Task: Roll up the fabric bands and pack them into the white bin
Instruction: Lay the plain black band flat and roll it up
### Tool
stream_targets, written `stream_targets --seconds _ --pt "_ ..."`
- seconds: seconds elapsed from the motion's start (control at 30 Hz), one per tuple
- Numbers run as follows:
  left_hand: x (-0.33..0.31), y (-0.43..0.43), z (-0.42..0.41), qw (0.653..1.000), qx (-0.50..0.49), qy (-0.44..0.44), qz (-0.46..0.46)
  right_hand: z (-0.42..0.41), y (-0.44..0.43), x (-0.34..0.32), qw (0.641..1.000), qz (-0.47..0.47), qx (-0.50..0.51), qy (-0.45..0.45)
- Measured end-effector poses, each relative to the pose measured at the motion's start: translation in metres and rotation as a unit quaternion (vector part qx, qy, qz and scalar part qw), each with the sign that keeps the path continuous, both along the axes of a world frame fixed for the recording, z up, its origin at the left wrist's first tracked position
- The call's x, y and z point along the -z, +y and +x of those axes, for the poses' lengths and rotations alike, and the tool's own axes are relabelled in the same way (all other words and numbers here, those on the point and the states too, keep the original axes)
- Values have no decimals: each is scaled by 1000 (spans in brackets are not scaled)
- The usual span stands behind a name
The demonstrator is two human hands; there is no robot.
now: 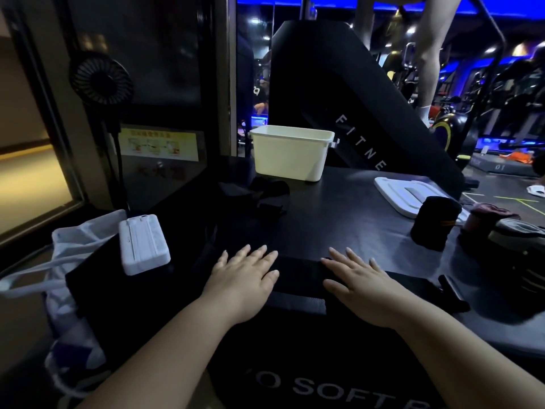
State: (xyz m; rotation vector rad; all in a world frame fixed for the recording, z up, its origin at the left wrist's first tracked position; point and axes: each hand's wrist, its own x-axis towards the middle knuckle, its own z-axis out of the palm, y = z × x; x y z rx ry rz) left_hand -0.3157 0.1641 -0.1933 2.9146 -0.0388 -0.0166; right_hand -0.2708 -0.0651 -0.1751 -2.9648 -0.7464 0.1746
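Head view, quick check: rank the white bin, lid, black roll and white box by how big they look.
1. White bin
2. Lid, partly hidden by the roll
3. Black roll and white box: they look about alike, so unranked.

On the black padded counter (pixel 339 219): white plastic bin (pixel 292 154) at the far edge, black fabric roll (pixel 433 222) near the right edge — flat black fabric band (pixel 298 276) along the near edge.

A person's left hand (pixel 246 276) and right hand (pixel 358 283) lie flat, fingers straight, on a black fabric band (pixel 298 274) spread along the near edge of the dark counter (pixel 339 219). The white bin (pixel 292 153) stands at the far edge, loose black bands (pixel 265 193) heaped before it; a rolled black band (pixel 433 224) stands upright at right.
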Motion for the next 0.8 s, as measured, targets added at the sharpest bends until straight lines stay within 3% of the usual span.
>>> stream_targets --seconds 0.13,0.4,0.8 --pt "0 0 0 1000 10 -4 7 -4 26 0 999 33 -34 -24" --pt "2 26 -5 999 -41 -10 15 3 27 15 998 5 -38 -43" --pt "-5 31 -5 998 -48 37 15 4 29 10 999 -5 -41 -14"
